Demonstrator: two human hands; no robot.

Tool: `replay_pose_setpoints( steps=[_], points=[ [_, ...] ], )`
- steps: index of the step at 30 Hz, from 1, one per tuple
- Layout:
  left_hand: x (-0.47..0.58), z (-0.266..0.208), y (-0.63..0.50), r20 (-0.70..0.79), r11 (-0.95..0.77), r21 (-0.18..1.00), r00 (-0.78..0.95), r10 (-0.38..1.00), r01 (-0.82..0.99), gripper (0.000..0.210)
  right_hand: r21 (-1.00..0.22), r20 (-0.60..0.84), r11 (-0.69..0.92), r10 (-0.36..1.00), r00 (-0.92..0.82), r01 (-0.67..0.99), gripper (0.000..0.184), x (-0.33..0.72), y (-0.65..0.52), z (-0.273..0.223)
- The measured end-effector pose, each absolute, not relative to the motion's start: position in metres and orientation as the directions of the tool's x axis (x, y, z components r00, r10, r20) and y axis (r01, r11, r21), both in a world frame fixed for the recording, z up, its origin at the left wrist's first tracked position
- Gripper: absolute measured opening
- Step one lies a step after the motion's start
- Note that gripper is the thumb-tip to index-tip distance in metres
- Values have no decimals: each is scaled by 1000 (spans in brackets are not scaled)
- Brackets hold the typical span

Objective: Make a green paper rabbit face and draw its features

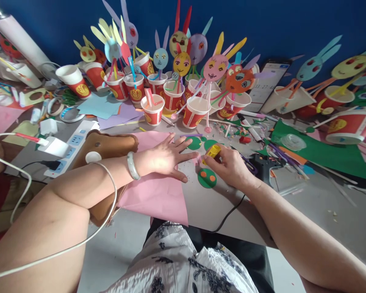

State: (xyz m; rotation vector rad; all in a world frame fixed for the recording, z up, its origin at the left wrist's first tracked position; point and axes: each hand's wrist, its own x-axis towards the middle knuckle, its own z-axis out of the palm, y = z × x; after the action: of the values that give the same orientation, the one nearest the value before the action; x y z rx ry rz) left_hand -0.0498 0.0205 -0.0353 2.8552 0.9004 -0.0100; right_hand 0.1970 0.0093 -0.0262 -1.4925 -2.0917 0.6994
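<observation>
My left hand (pixel 165 156) lies with its fingers spread over the edge of a sheet of pink paper (pixel 158 199). Its index fingertip reaches a small pink paper scrap (pixel 198 159) on the table. My right hand (pixel 230 167) is closed around a short yellow glue stick (pixel 213 151), whose lower end is close to that scrap; whether they touch I cannot tell. Just below lies a green paper circle (pixel 207 178) with two orange ovals on it. Another green circle (pixel 194 143) lies beyond my left fingers, and one more green piece (pixel 210 144) is partly behind the glue stick.
Red-and-white paper cups (pixel 197 112) with paper-faced rabbit figures line the back. A brown case (pixel 110 144) and a power strip (pixel 75 146) are at left. A black glue gun (pixel 264 165), green paper (pixel 332 152) and scraps lie right. A white cable (pixel 114 195) crosses my left arm.
</observation>
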Motion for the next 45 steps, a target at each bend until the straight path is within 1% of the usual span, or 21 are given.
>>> replay_pose_setpoints(
  steps=[3,5,7,11,14,17,18,20,22,24,26,28,30,31,33,35,37,39,42,45],
  points=[
    [-50,-37,21,-32,-807,142,818,574,573,92,-670,137,244,969,-206,701,24,201,9,-24],
    [-50,-37,21,-30,-806,143,817,576,574,92,-670,174,252,968,-182,698,25,201,9,-24],
    [-50,-36,21,-43,-806,139,817,575,575,93,-648,187,284,959,-214,707,26,199,9,-26],
    [-49,-33,20,-72,-805,132,816,574,578,93,-599,144,339,937,-319,726,25,196,11,-27],
    [-49,-35,20,-63,-802,136,813,579,581,92,-611,115,304,948,-297,732,25,198,10,-24],
    [-50,-36,21,-46,-803,142,814,579,579,91,-624,173,258,966,-191,737,23,199,7,-23],
    [-50,-36,21,-47,-804,143,815,577,578,92,-615,204,268,962,-179,741,23,198,7,-23],
    [-50,-36,21,-58,-805,147,817,574,575,93,-587,244,316,947,-210,745,26,196,6,-25],
    [-49,-35,21,-65,-802,151,815,575,578,94,-570,233,358,934,-272,740,27,194,7,-27],
    [-49,-34,20,-60,-797,154,811,582,584,94,-566,198,366,930,-310,739,26,195,9,-28],
    [-49,-35,20,-51,-797,151,810,585,585,94,-579,156,330,943,-295,746,26,197,10,-27],
    [-49,-36,20,-51,-801,142,812,581,582,93,-612,142,265,964,-226,746,26,200,10,-26],
    [-49,-37,21,-55,-803,134,814,579,580,93,-635,167,233,972,-163,736,27,200,10,-25],
    [-49,-37,21,-57,-804,134,814,577,579,93,-634,188,243,969,-158,734,27,199,10,-25],
    [-49,-36,21,-63,-804,138,816,575,578,94,-618,201,278,960,-195,735,28,197,9,-26],
    [-50,-34,21,-71,-805,142,817,573,577,93,-603,164,296,955,-248,741,27,195,9,-27],
    [-50,-33,21,-79,-804,140,816,573,578,93,-594,118,289,955,-274,751,26,196,9,-27],
    [-50,-33,20,-75,-804,138,815,574,579,93,-600,89,259,962,-258,757,26,198,10,-25],
    [-49,-35,21,-56,-804,136,815,577,579,92,-633,117,207,978,-172,746,26,199,10,-23],
    [-49,-35,21,-64,-807,139,818,571,574,92,-621,162,236,972,-172,748,28,198,10,-24]
  ],
)
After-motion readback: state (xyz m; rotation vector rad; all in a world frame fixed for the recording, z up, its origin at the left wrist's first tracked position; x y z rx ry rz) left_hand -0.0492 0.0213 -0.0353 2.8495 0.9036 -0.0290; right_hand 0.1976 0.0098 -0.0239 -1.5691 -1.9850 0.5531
